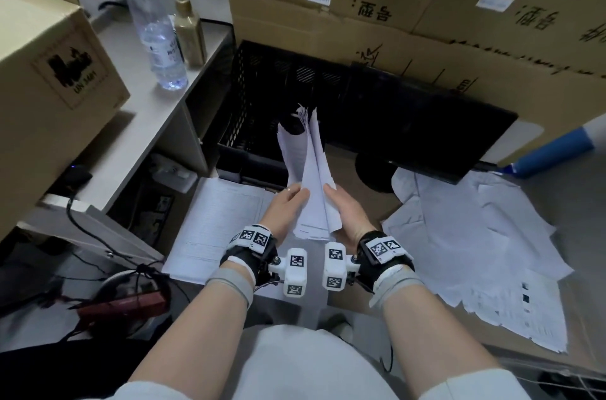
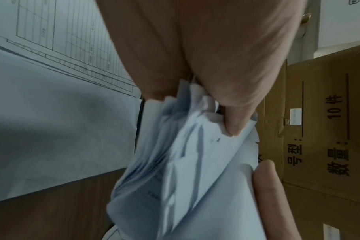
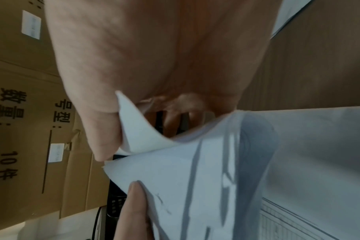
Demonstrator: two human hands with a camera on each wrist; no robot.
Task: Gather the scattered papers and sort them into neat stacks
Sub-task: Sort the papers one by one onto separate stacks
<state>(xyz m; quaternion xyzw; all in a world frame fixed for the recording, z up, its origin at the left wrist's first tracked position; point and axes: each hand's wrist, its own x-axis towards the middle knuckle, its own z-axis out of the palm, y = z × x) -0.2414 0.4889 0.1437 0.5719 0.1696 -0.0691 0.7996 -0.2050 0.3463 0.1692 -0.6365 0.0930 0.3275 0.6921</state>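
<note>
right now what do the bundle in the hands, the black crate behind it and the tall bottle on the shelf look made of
Bundle of sheets, held by left hand and right hand: thin matte white paper; it bends, curls and fans at the top.
Black crate: probably moulded plastic, dull finish, with lattice-perforated walls.
Tall bottle: clear, glossy plastic by the look, see-through, with a blue cap.

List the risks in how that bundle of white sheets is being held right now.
The bent bundle of white paper sheets is gripped only near its lower end by the left hand and right hand; its uneven top edges fan apart, so loose sheets may slip out. They could fall into the black plastic crate behind. The thumb presses a creased corner, which may crumple further.
</note>
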